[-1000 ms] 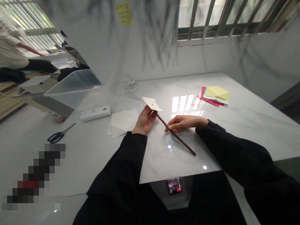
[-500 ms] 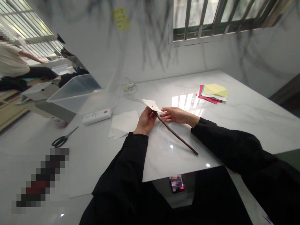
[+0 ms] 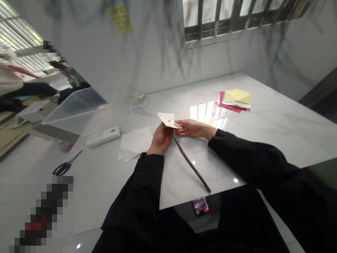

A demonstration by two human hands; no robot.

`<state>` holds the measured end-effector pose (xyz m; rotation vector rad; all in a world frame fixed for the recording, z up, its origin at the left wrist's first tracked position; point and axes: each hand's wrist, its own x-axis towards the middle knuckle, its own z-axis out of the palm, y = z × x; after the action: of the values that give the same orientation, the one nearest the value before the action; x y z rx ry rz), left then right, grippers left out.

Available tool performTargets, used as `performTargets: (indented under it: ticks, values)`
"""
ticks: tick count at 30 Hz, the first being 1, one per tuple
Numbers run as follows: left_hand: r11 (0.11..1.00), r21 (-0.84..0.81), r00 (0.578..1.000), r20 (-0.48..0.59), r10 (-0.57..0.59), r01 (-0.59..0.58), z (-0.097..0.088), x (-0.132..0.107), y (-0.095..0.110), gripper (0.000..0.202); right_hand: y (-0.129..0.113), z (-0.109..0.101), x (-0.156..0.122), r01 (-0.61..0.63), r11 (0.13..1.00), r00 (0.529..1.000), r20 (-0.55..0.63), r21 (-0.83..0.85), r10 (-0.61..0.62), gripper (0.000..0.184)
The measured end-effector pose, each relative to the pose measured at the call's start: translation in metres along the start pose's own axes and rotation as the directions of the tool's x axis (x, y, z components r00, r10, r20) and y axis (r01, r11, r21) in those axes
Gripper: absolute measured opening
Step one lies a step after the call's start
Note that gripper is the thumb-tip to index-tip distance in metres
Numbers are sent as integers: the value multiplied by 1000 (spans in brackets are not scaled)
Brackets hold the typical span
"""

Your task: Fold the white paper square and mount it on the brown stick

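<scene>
A folded white paper shape (image 3: 166,119) sits at the top end of a thin dark stick (image 3: 190,162) that slants down toward me over the white marble table (image 3: 276,130). My left hand (image 3: 160,138) grips the stick just under the paper. My right hand (image 3: 191,128) pinches the paper's right edge with its fingertips. Both sleeves are black.
Loose white paper sheets (image 3: 135,141) lie left of my hands, beside a white remote-like device (image 3: 103,136) and black scissors (image 3: 65,166). A stack of coloured paper (image 3: 234,99) lies at the far right. A clear plastic bin (image 3: 76,107) stands at the left; a person sits beyond it.
My right hand left the stick's middle and moved up to the paper shape. The stick's lower end swung slightly toward me. The view shifted a little.
</scene>
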<state>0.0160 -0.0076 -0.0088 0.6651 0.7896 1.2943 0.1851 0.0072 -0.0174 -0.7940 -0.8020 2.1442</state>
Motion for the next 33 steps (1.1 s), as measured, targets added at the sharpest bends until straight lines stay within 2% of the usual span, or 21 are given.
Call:
performTargets:
  ticks: [8, 15, 20, 25, 33]
  values:
    - [1000, 16, 1000, 2, -2, 2, 0, 0, -1, 36, 0, 3, -1, 64, 998, 996, -60, 7, -64, 9]
    - [1000, -4, 1000, -9, -23, 23, -1, 0, -1, 31, -2, 5, -5, 71, 997, 996, -56, -14, -72, 7]
    - [999, 12, 999, -22, -30, 30, -1, 2, -2, 37, -1, 4, -4, 86, 996, 995, -51, -31, -87, 7]
    - [1000, 2, 999, -36, -28, 28, -1, 3, -4, 36, -1, 3, -3, 96, 995, 994, -54, -34, -98, 10]
    - [1000, 17, 999, 34, 14, -15, -5, 6, -6, 35, 0, 3, -2, 96, 995, 992, -74, -30, -98, 10]
